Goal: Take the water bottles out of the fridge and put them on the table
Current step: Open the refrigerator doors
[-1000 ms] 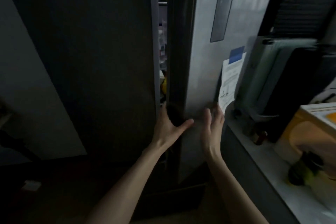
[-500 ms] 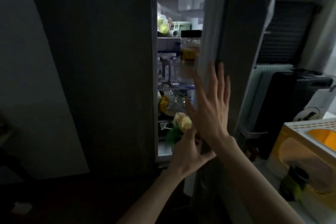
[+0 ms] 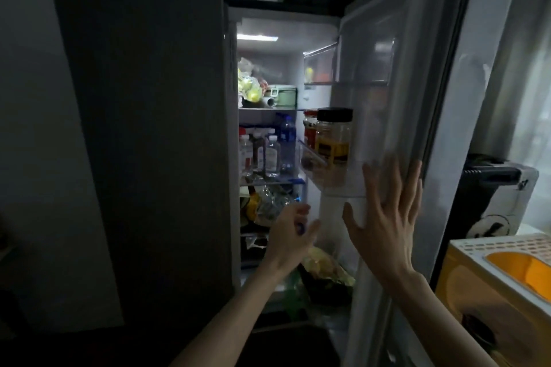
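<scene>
The fridge's right door [image 3: 417, 74] stands swung wide, and the lit inside shows. Several clear water bottles [image 3: 272, 155] stand on the middle shelf, with a taller blue-tinted bottle [image 3: 286, 140] behind them. My right hand [image 3: 384, 217] lies flat, fingers spread, against the door's inner side below the door shelf. My left hand [image 3: 290, 235] reaches in toward the shelf under the bottles, fingers loosely curled, holding nothing that I can see.
The left fridge door [image 3: 143, 128] is closed. Jars [image 3: 332, 135] stand in the door shelf. Bagged food [image 3: 325, 268] fills the lower shelves. A yellow and white appliance [image 3: 504, 274] sits on the counter at right, with a dark machine [image 3: 495, 188] behind it.
The right door has swung from nearly closed to wide. My right hand followed it outward, staying flat on it. My left hand left the door edge and moved into the fridge.
</scene>
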